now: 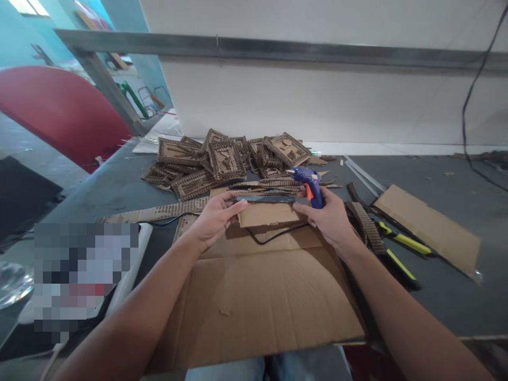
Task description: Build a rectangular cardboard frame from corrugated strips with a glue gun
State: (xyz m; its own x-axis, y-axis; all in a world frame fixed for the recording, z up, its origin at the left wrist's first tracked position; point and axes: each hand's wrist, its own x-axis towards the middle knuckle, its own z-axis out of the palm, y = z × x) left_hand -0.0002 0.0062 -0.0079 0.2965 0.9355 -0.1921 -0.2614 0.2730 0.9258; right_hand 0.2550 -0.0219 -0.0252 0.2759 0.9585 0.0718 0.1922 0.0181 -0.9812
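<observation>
A cardboard sheet (pixel 262 301) lies beneath both wrists. The left hand (pixel 214 219) pinches a small cardboard piece (pixel 270 214) by its left end; the right hand (pixel 327 217) grips a blue glue gun (pixel 310 182) at its right end. Beyond both, cardboard frames (pixel 222 159) pile up.

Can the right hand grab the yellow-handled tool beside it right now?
Probably not yet: the path looks free and the yellow-handled tool lies uncovered beside the wrist, but the right hand is full with the glue gun.
</observation>
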